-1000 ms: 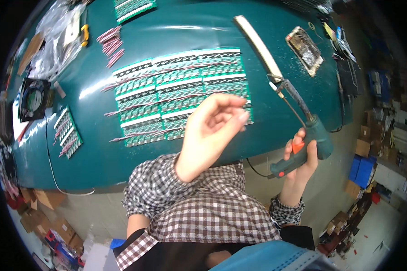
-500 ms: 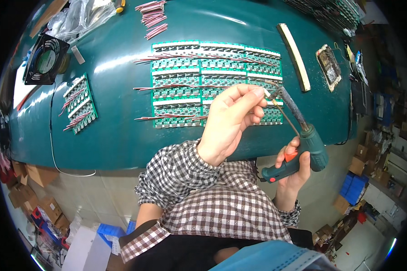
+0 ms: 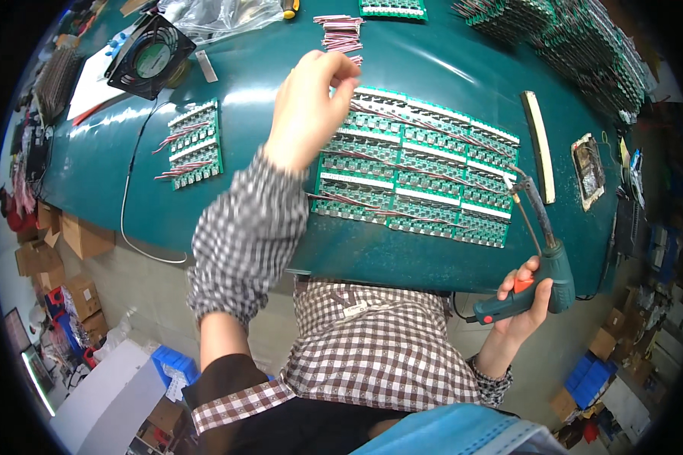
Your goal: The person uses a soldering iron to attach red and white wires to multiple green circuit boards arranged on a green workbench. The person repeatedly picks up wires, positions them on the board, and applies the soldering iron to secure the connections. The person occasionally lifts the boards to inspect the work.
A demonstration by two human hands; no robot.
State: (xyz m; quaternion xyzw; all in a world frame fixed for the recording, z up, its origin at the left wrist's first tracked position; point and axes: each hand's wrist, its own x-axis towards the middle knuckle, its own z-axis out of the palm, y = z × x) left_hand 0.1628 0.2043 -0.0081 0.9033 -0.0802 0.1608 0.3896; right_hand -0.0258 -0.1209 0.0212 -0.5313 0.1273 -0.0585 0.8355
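Note:
My right hand [image 3: 520, 307] is closed round the dark green handle of a soldering gun [image 3: 556, 280] with an orange trigger. Its tip [image 3: 517, 182] is over the right edge of a block of joined green circuit boards [image 3: 425, 171]. Red, black and white wires [image 3: 425, 129] lie in rows across these boards. My left hand [image 3: 307, 106] hovers beyond the block's far left corner, its thumb and fingers curled together. Whatever is between its fingertips, if anything, is hidden. Just past them lies a pile of short red and white wires [image 3: 341, 34].
A black fan [image 3: 153, 59] and a smaller board piece with wires [image 3: 193, 148] are on the left. To the right are a pale strip [image 3: 537, 148] and a burnt-looking tray [image 3: 588, 173]. Stacked boards [image 3: 584, 57] fill the far right; a cable [image 3: 129, 205] hangs over the near edge.
My left hand has left the soldering gun's tip and moved far and left, up to the wire pile. My right hand keeps its grip on the gun. The whole view has shifted.

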